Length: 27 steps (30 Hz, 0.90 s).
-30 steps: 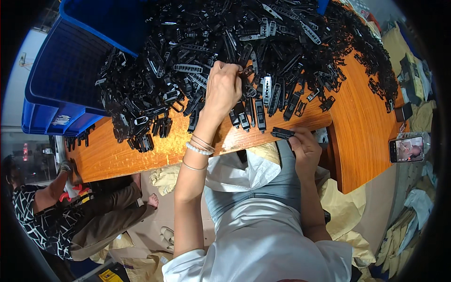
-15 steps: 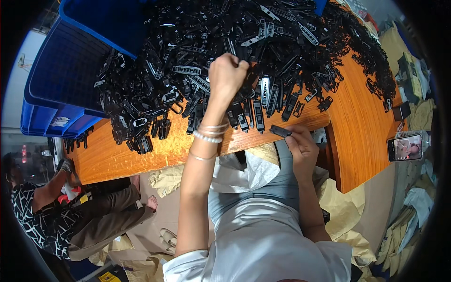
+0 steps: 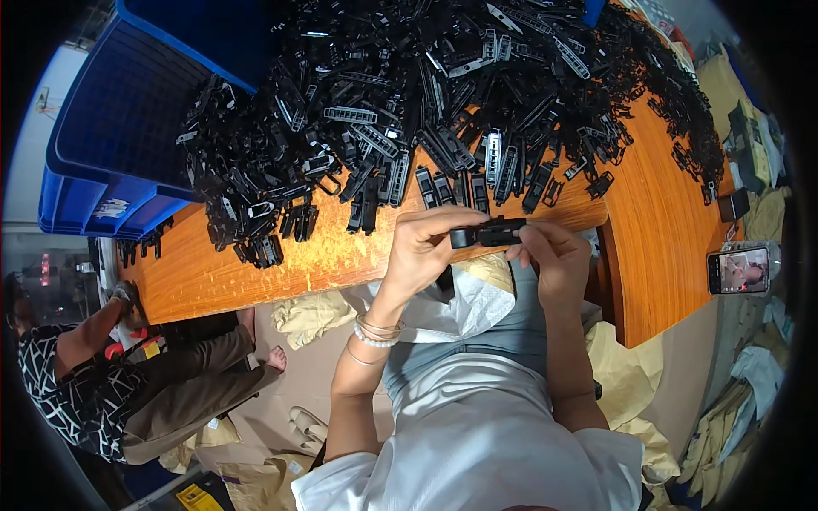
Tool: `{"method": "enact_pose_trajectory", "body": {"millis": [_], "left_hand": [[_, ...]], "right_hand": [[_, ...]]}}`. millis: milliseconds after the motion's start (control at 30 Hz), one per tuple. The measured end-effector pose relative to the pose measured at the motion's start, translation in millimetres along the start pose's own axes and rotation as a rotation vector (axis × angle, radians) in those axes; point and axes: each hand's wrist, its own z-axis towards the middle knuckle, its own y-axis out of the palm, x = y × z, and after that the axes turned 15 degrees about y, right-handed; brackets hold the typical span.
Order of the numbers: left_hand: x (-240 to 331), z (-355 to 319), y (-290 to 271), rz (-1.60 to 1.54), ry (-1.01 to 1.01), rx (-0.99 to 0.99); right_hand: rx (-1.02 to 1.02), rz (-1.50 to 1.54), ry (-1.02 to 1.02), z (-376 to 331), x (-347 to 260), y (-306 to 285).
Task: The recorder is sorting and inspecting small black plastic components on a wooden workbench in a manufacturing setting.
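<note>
Close to the table's front edge, my two hands meet at chest level. Between the thumb and fingers of my right hand (image 3: 558, 260) is a long, narrow black plastic part (image 3: 503, 231). My left hand (image 3: 419, 251), with bracelets at its wrist, pinches a smaller black piece (image 3: 462, 238) against the left end of that part. Whether the two are joined cannot be made out. Just beyond my fingers, several similar black parts (image 3: 440, 189) lie side by side at the near fringe of a large heap of black plastic parts (image 3: 375, 94).
The wooden table (image 3: 656, 281) curves round to the right. Blue crates (image 3: 111, 128) stand at its left. A phone (image 3: 740, 271) is held upright at the right edge. A white sack (image 3: 452, 319) hangs by my lap. Another person (image 3: 94, 383) sits at the left.
My left hand has come back from the heap toward me with a black piece and now meets my right hand. The right hand has stayed nearly in place, its part turned more level.
</note>
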Motion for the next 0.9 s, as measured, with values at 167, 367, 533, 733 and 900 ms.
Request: {"method": "enact_pose_trajectory", "body": {"millis": [167,367,533,733,900], "left_hand": [[7,-7,7,0.288,0.052,-0.046],[27,-16,8,-0.272,-0.455,-0.001],[19,-21,18,-0.238,-0.436,0.139],[21,-19,14,-0.428,-0.463,0.077],[14,-3,2,-0.298,-0.414,-0.197]], "right_hand": [[0.052,-0.091,-0.002,-5,2,5],[0.019,-0.321,-0.254,-3,19,-2],[-0.010,-0.258,-0.167,-5,29,-4],[-0.094,-0.101,-0.079,-12,22,2],[-0.063,-0.085,-0.060,-12,19,-3]]}}
